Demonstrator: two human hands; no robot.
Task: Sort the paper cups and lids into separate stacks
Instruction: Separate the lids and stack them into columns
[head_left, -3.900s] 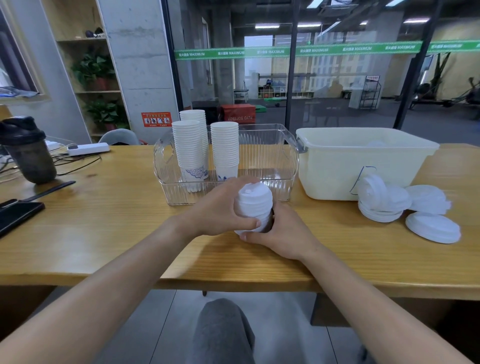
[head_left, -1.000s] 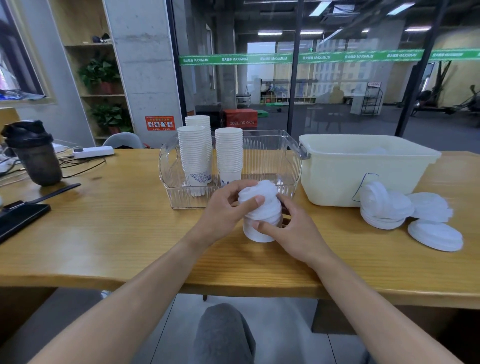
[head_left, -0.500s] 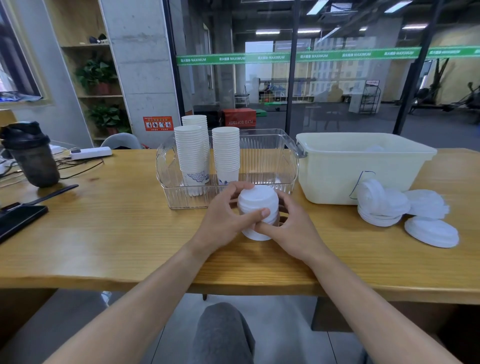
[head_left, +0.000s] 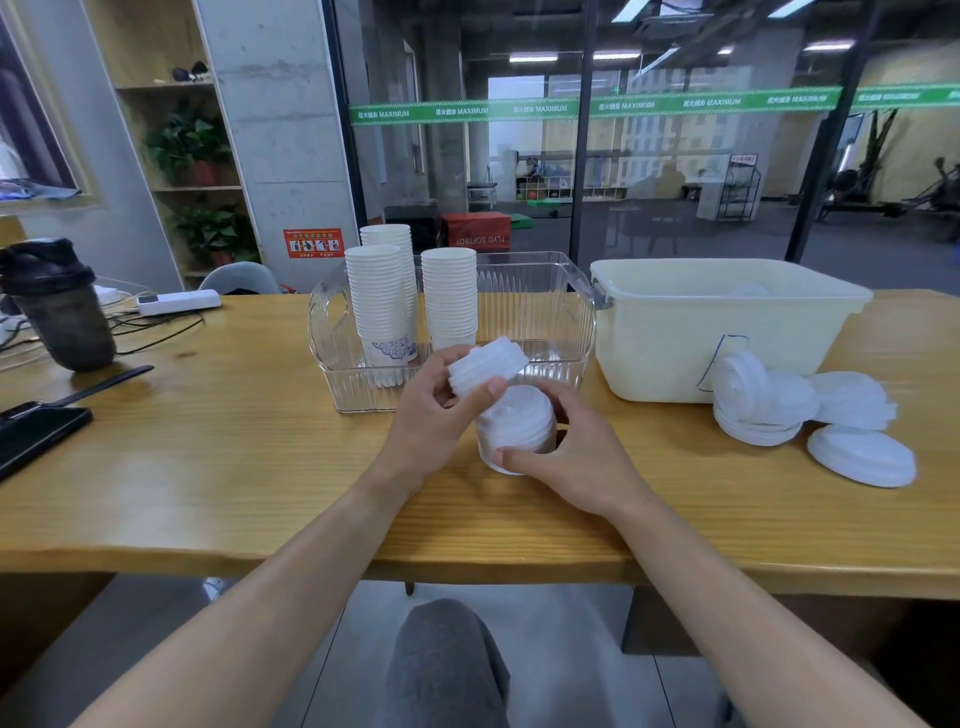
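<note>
My left hand (head_left: 434, 415) pinches a white plastic lid (head_left: 488, 361), lifted and tilted just above a small stack of lids (head_left: 514, 423) on the wooden table (head_left: 208, 467). My right hand (head_left: 571, 457) grips that stack from the right and front. Three tall stacks of white paper cups (head_left: 382, 306) stand in the left part of a clear plastic basket (head_left: 540, 322) behind my hands. More loose lids (head_left: 763, 400) lie in a pile at the right, one flat lid (head_left: 862, 454) nearest the edge.
A cream plastic tub (head_left: 675, 332) sits right of the clear basket. At the far left stand a dark shaker bottle (head_left: 57, 306), a phone (head_left: 36, 434), a pen and a power strip (head_left: 179, 301) with cables. A glass wall rises behind the table.
My left hand has lifted the top lid off the stack and tilted it up to the left. My right hand still holds the stack on the table.
</note>
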